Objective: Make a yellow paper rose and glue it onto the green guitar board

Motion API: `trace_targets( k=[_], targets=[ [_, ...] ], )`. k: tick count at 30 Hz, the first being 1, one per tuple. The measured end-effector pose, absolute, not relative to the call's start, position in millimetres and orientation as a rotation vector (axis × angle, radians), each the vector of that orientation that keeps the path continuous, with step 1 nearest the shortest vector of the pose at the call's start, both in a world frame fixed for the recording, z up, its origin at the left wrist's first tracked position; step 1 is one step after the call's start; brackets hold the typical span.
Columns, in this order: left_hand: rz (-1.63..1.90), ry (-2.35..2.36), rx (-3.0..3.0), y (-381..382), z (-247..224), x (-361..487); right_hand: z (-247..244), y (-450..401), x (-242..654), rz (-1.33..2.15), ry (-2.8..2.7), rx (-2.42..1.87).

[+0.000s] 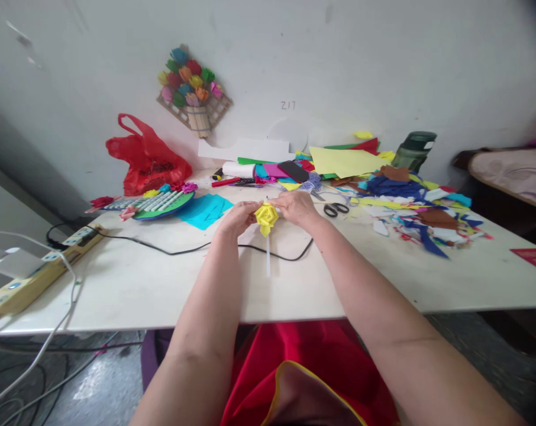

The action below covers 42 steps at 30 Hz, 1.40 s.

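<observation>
A yellow paper rose is between my two hands above the middle of the table. My left hand pinches its left edge with closed fingers. From the other side my right hand is closed at the flower's upper right edge, its fingertips partly hidden behind the petals. Below the flower a thin whitish stick points towards me; I cannot tell what it is joined to. A black cord runs across the table and loops behind the stick and my forearms.
Black scissors lie right of my hands, beside a heap of paper scraps. Blue paper and a green board with paper flowers lie left. A power strip, red bag, phone and bottle surround them.
</observation>
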<state>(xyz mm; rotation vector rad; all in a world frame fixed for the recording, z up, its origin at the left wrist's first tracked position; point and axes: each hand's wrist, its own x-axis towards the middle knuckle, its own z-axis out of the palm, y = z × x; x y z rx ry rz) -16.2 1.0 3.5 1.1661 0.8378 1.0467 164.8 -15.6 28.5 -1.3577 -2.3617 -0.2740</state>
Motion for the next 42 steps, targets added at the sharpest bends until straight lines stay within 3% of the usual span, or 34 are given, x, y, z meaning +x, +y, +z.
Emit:
trace_targets(
  k=[11, 32, 42],
  targets=[
    [1.039, 0.874, 1.218, 1.4, 3.8, -17.5, 27.1, -15.8, 163.7, -0.282, -2.368, -1.300],
    [1.021, 0.906, 1.400, 3.6, 3.0, -24.1, 28.8, -12.0, 169.9, 0.089, -2.335, -1.303],
    [0.992, 0.847, 1.382, 6.5, 0.1, -25.1, 26.2, -8.6, 170.1, -0.005, -2.363, -1.291]
  ],
)
